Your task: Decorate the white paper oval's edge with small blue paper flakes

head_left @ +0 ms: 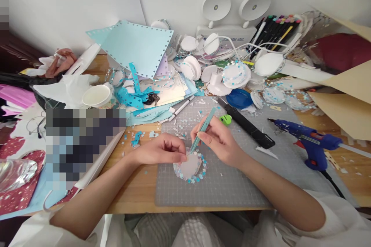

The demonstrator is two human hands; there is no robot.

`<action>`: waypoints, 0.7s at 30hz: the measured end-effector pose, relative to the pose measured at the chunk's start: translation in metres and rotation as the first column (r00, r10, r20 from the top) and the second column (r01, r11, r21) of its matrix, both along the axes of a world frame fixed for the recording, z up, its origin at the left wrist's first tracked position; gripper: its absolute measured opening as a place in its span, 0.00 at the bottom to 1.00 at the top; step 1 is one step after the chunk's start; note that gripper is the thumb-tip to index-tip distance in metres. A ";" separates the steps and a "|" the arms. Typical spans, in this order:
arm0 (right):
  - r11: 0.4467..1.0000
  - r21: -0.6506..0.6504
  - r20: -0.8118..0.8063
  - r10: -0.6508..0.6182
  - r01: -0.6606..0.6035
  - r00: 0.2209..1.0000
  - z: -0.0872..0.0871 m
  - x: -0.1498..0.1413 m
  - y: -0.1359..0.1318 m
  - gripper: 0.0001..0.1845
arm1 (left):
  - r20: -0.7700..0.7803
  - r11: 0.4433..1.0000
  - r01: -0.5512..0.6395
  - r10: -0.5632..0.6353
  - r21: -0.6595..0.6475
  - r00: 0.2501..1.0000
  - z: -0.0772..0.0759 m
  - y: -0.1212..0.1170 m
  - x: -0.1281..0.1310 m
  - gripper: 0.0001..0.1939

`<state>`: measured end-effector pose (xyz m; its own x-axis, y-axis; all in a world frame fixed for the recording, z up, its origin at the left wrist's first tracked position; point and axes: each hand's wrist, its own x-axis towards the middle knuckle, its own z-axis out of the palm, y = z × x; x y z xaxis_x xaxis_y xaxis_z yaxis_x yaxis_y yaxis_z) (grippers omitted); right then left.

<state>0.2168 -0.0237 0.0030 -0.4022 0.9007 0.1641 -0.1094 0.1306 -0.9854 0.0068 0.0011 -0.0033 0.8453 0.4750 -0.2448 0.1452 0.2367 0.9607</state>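
Note:
A white round paper piece (189, 168), ringed with small blue and white paper flowers, lies on the grey cutting mat (232, 189). At its upper left edge my left hand (162, 149) pinches it between thumb and forefinger, the other fingers curled in. Teal tweezers (206, 125) are held in my right hand (218, 141), slanting down so that their tips meet the top of the round piece. Whether the tips grip a paper flower is too small to tell.
Right of my hands lie a black cutter (249, 125), a green gadget (225, 119) and a blue glue gun (311, 141). Behind are a blue lid (239, 98), several decorated white discs (236, 74) and punched blue paper (136, 48). A white cup (97, 96) stands left.

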 end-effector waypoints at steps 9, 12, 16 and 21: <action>0.999 0.011 0.039 0.039 -0.040 0.998 -0.003 0.000 -0.001 0.05 | -0.002 1.000 0.011 -0.011 0.007 1.000 -0.001 0.001 -0.002 0.14; 0.999 -0.025 0.009 0.043 -0.043 0.999 -0.002 0.000 0.000 0.06 | -0.009 1.000 0.019 -0.019 0.013 1.000 -0.001 0.001 -0.002 0.14; 0.999 -0.049 0.013 0.017 -0.017 1.000 -0.001 -0.001 0.001 0.06 | -0.012 1.000 0.026 -0.026 0.012 1.000 -0.001 0.001 -0.001 0.14; 0.997 -0.083 0.033 0.008 -0.006 0.999 -0.002 0.000 0.002 0.07 | -0.024 0.999 0.043 -0.042 0.023 0.999 -0.001 0.001 -0.001 0.14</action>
<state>0.2168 -0.0215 0.0011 -0.4125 0.9078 0.0753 -0.0766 0.0478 -0.9959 0.0056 0.0018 -0.0047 0.8590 0.4447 -0.2539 0.1772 0.2071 0.9621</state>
